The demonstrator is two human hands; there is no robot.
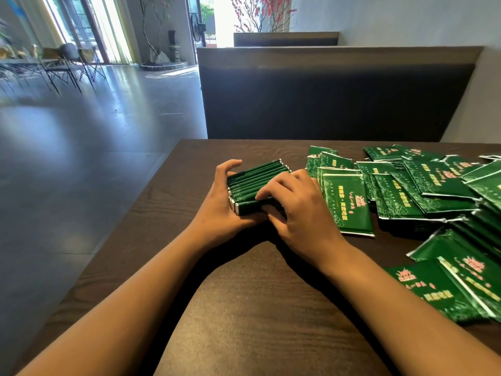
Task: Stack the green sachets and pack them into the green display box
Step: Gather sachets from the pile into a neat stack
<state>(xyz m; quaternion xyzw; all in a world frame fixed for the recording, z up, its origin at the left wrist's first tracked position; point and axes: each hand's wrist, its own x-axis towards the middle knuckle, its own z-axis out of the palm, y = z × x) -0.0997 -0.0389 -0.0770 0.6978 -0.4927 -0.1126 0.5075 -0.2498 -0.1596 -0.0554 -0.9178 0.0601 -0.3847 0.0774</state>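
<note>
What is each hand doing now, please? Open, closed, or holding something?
Left hand: holding the stack of green sachets at its left end.
Right hand: fingers curled over the same stack, gripping it from the right.

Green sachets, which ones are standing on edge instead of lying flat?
The stacked bundle gripped between the left hand and right hand stands on edge. The loose sachets right of it lie flat, printed faces up.

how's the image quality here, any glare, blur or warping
Head view: windows at far left are blown out, with glare on the floor; wide-angle warping bends the edges; the stack, both hands and loose sachets are sharp and evenly lit.
</note>
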